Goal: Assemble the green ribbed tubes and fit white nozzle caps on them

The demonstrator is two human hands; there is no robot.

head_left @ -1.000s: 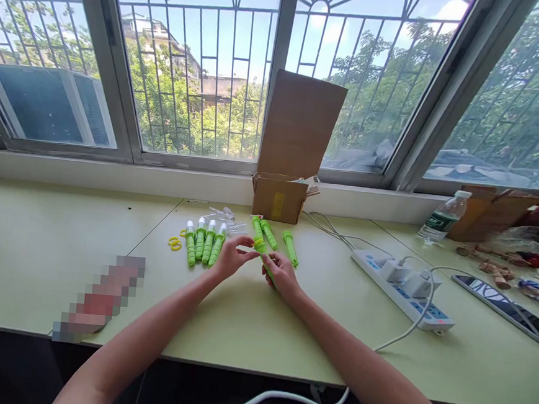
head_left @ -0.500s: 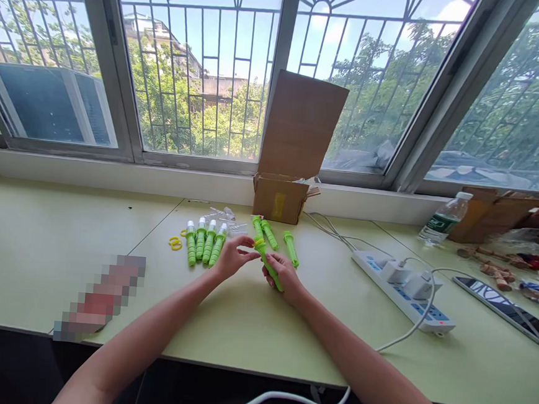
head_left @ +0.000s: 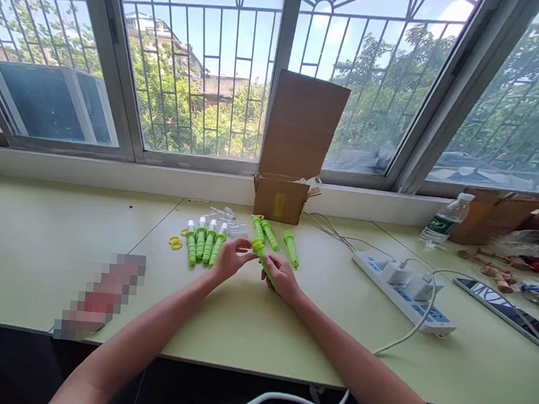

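Note:
My right hand (head_left: pixel 282 278) is closed around a green ribbed plastic tube (head_left: pixel 263 261), which tilts with its upper end toward the left. At that upper end sits a yellow ring (head_left: pixel 257 244), pinched by the fingertips of my left hand (head_left: pixel 232 258). Left of my hands lie several green tubes with clear, white-tipped tops (head_left: pixel 200 239), side by side. A few loose yellow rings (head_left: pixel 175 242) rest beside them. Beyond my right hand are three more green tubes (head_left: pixel 291 248). Clear plastic pieces (head_left: pixel 224 214) lie behind the row.
An open cardboard box (head_left: pixel 276 197) stands against the window sill. To the right are a white power strip (head_left: pixel 402 293) with cables, a phone (head_left: pixel 504 307), a water bottle (head_left: pixel 446 221) and wooden pieces (head_left: pixel 497 273). A blurred-out object (head_left: pixel 103 298) lies near the front left edge.
The tube in my right hand has turned slightly, and my right fingers have moved up it a little. My left fingertips stay at the yellow ring.

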